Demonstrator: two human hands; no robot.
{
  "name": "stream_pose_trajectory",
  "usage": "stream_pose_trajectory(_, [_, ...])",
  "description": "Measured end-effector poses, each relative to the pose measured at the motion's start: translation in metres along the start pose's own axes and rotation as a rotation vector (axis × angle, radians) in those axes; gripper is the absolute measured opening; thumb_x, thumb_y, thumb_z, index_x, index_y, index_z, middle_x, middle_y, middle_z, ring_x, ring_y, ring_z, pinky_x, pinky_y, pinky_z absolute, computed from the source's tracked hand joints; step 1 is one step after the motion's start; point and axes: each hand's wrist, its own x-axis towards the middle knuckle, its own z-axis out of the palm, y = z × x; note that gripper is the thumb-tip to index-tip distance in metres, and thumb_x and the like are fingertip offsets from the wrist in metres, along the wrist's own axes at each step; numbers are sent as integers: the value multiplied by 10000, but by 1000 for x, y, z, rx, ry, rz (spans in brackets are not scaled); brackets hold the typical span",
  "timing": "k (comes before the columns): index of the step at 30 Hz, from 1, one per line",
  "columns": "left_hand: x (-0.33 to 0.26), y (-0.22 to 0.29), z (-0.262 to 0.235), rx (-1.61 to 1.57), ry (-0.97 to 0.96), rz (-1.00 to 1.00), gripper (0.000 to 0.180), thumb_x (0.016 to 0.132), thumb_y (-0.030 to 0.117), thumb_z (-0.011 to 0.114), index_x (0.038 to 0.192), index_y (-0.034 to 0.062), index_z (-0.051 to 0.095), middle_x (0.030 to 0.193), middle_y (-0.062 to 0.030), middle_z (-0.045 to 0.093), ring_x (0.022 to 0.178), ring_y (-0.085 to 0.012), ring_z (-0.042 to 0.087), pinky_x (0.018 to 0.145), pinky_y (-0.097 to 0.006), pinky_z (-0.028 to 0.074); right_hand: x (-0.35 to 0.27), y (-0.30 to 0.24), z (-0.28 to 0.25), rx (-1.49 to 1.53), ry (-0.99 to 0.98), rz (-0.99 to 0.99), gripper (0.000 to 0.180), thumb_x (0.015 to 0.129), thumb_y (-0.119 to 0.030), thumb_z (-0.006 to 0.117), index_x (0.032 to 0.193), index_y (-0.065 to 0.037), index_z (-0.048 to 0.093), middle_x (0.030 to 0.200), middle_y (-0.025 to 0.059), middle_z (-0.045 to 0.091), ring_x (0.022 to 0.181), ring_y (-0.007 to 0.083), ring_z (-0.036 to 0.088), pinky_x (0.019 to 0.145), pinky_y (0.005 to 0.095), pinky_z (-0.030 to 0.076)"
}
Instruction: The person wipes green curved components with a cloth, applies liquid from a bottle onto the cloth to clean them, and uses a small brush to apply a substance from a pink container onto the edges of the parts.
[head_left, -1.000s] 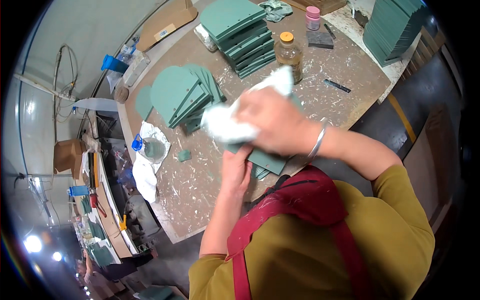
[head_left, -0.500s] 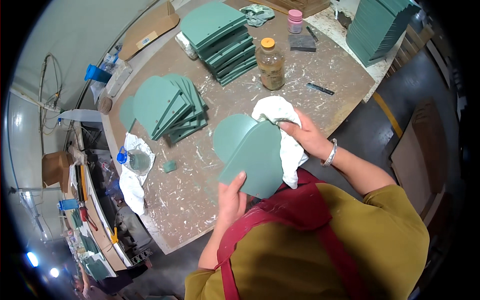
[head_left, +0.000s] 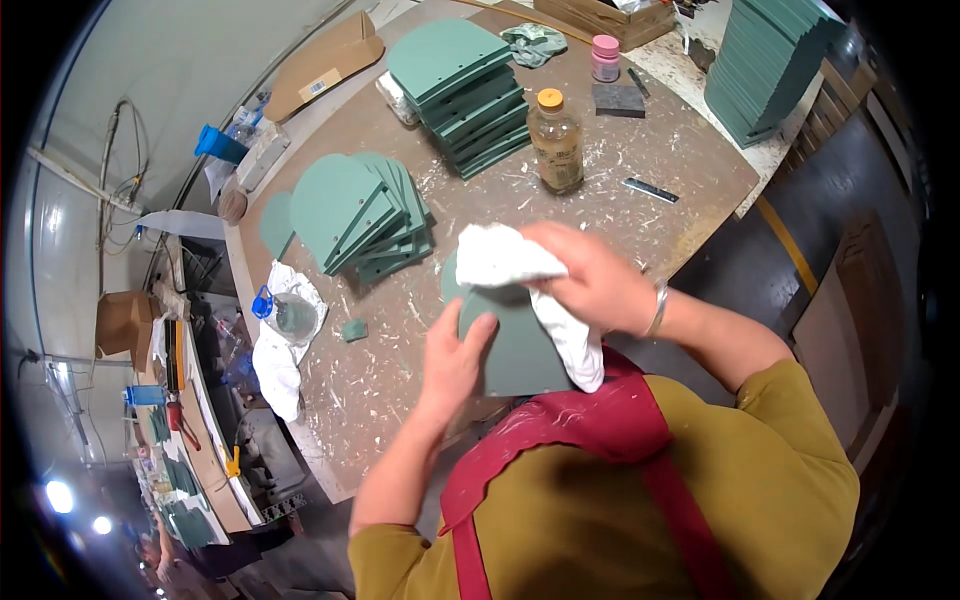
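A green round-topped panel [head_left: 525, 350] is held in front of my apron, its flat edge with small holes toward me. My left hand [head_left: 452, 355] grips its left edge, thumb on the face. In my right hand [head_left: 595, 275], closed and slightly blurred, a white cloth [head_left: 505, 257] is bunched against the panel's upper part; a loose end hangs down its right side. Part of another green rounded piece [head_left: 450, 280] shows behind the panel at the left. A fanned stack of similar green panels [head_left: 340, 205] lies to the left on the table.
A taller panel stack [head_left: 450, 60] stands at the back, beside a bottle with a yellow cap [head_left: 558, 145]. A pink jar [head_left: 605, 60], a dark block [head_left: 618, 100] and a blade [head_left: 650, 190] lie to the right. At left, a clear jug [head_left: 292, 315] rests on white cloth.
My right hand has swept the white cloth leftward across the panel's top. The panel has turned more upright, and my left hand has shifted up along its edge.
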Motion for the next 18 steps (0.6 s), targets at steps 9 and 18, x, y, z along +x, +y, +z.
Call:
stream_pose_trajectory(9, [-2,-54,-39,-759,676,-239,394,987,254,483,1296,10,470,992,-60,604,820,-197,610,724,-313,515,-77,24,55,414,-137,394,343,931,-119,584,1230,29,503,1060,107,630,851,174,574,773,332,475])
stream_pose_trajectory(18, [7,-39,-112,-1067,146,258,470,982,343,438,1365,73,400,643,-5,385,492,-90,408,450,-212,330,-17,7,9,740,204,410,402,933,-60,561,1319,-13,460,1141,46,605,994,94,572,848,246,477])
